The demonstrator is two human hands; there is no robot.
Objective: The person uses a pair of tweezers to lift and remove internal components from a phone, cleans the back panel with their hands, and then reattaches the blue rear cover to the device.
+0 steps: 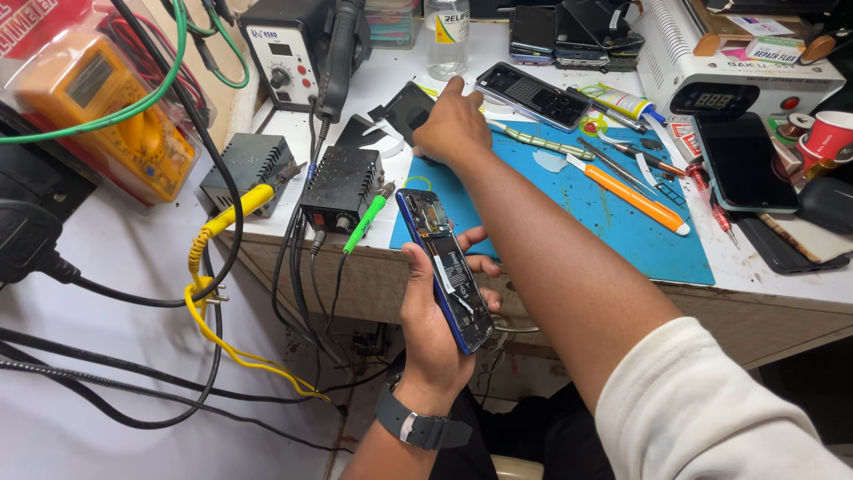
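My left hand (433,327) grips an opened blue smartphone (446,268), its back off and the circuit boards showing, held tilted just in front of the bench edge. My right hand (453,121) stretches across to the far left corner of the blue work mat (569,200), fingers curled down near a black phone back cover (407,108) and white scraps. Whether those fingers pinch something is hidden. A dark watch sits on my left wrist.
An orange-handled tool (633,197), tweezers (613,164) and a glue tube (622,101) lie on the mat. Another opened phone (533,94) lies behind. A black phone (745,162), a red cup (831,135), a soldering station (289,49), black boxes (342,187), a yellow multimeter (107,111) and cables surround.
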